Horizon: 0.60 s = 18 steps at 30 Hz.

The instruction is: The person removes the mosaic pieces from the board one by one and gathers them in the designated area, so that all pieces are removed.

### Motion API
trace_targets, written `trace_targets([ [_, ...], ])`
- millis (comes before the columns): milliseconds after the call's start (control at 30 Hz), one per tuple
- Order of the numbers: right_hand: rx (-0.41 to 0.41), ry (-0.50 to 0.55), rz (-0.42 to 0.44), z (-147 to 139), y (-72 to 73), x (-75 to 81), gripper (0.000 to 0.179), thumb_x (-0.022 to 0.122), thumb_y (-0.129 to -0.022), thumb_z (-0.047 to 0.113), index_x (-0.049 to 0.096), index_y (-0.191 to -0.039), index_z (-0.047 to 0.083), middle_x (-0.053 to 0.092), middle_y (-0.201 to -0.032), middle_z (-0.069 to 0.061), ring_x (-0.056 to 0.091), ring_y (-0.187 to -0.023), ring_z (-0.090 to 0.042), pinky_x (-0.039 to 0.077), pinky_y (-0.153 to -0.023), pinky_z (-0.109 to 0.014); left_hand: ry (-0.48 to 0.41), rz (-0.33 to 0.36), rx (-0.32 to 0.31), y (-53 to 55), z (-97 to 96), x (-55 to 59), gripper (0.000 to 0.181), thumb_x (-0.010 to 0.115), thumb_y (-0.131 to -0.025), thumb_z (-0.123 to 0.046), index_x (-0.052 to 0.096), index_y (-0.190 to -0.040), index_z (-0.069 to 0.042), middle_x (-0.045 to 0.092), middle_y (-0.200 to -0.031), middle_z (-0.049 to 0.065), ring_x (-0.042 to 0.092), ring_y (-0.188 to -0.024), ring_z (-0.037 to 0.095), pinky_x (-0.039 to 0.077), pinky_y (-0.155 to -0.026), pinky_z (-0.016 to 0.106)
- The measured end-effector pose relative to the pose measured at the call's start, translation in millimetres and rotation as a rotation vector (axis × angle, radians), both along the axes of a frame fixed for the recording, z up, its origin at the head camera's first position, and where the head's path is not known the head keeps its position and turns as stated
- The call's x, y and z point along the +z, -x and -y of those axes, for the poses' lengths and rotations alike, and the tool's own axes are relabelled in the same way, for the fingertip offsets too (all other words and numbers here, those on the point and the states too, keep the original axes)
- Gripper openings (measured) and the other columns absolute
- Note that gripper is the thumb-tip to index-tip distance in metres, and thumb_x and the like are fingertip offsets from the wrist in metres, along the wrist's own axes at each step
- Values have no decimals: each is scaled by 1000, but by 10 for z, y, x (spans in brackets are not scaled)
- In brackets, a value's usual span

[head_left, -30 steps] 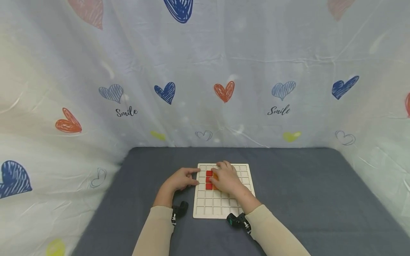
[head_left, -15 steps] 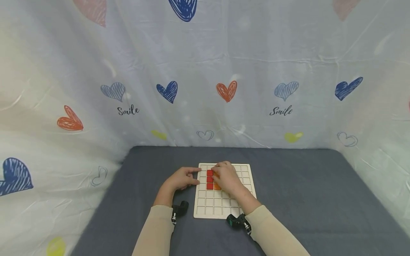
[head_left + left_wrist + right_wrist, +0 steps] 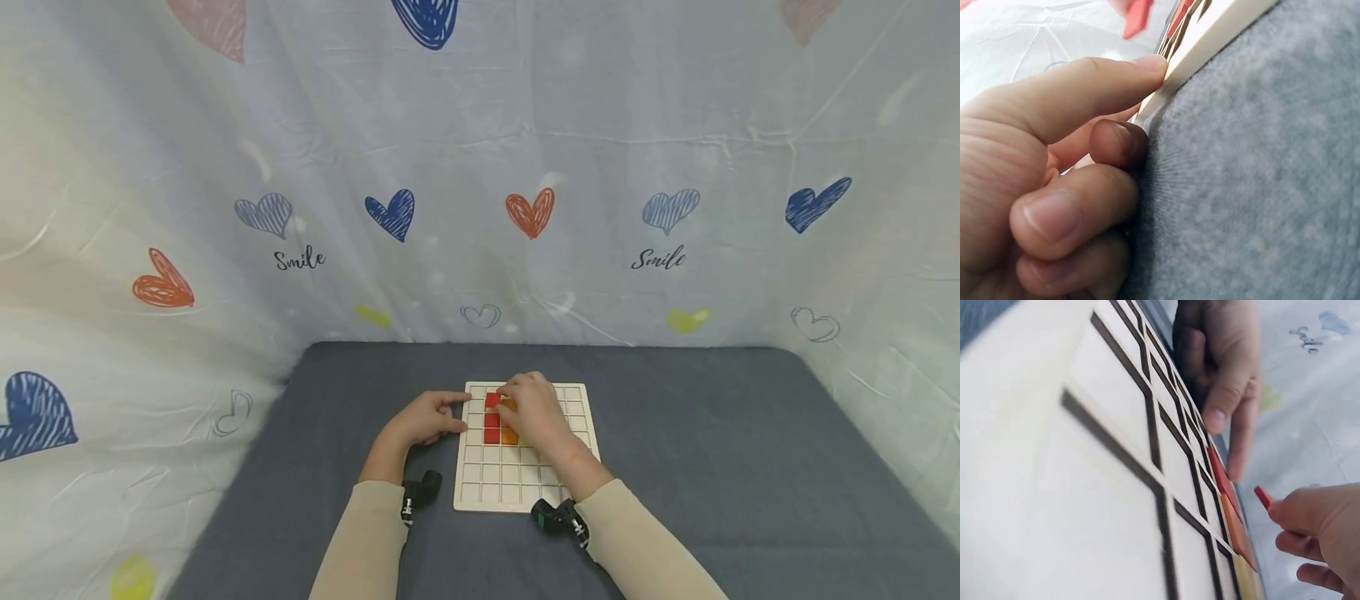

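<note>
My right hand (image 3: 536, 410) pinches a small red square tile (image 3: 1263, 497) between thumb and fingers, tilted and lifted off the board in the right wrist view. Beneath it lies a pale wooden grid board (image 3: 487, 493). Red tiles (image 3: 492, 436) sit in one column of its cells, with orange tiles (image 3: 509, 436) in the column to the right and a yellow tile (image 3: 1246, 575) beyond, partly covered by the right hand. At the board's left edge, my left hand (image 3: 423, 417) touches the rim with extended index finger and thumb. Its other fingers curl under, over the cloth.
A dark grey cloth (image 3: 675, 433) covers the table around the board. Behind and to the sides hangs a pale curtain (image 3: 450, 125) printed with hearts. Black wrist cameras (image 3: 551, 517) are strapped at both sleeves.
The right hand has risen slightly from the board, pinching the red tile. More of the orange and yellow tiles shows under it. The left hand stays at the board's edge.
</note>
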State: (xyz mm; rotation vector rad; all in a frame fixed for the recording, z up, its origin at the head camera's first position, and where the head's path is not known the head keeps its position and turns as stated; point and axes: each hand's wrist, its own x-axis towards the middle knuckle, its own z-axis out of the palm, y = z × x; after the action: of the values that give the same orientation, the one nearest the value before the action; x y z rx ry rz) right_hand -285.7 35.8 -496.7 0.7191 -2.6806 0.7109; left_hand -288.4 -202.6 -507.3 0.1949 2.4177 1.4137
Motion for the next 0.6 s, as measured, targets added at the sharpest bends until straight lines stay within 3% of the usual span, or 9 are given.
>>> trace_targets([
  [400,8,73,95,-236,-74,295,26,75,-96,23,78,-120,13,68,-115,-3,56,-117,-31,39,-104,-54,8,-6,3,-3,-11,5,60,83,-86,-12,64,-143,-17,46,-56,-1,34,-39,12,33,-42,28],
  [600,12,120,119,-415,-113,413,28,75,-96,18,77,-122,10,66,-114,-3,57,-113,-29,47,-95,-47,-6,-18,-2,-13,-1,18,59,82,-87,-11,63,-143,-15,46,-57,-1,35,-39,12,34,-42,28],
])
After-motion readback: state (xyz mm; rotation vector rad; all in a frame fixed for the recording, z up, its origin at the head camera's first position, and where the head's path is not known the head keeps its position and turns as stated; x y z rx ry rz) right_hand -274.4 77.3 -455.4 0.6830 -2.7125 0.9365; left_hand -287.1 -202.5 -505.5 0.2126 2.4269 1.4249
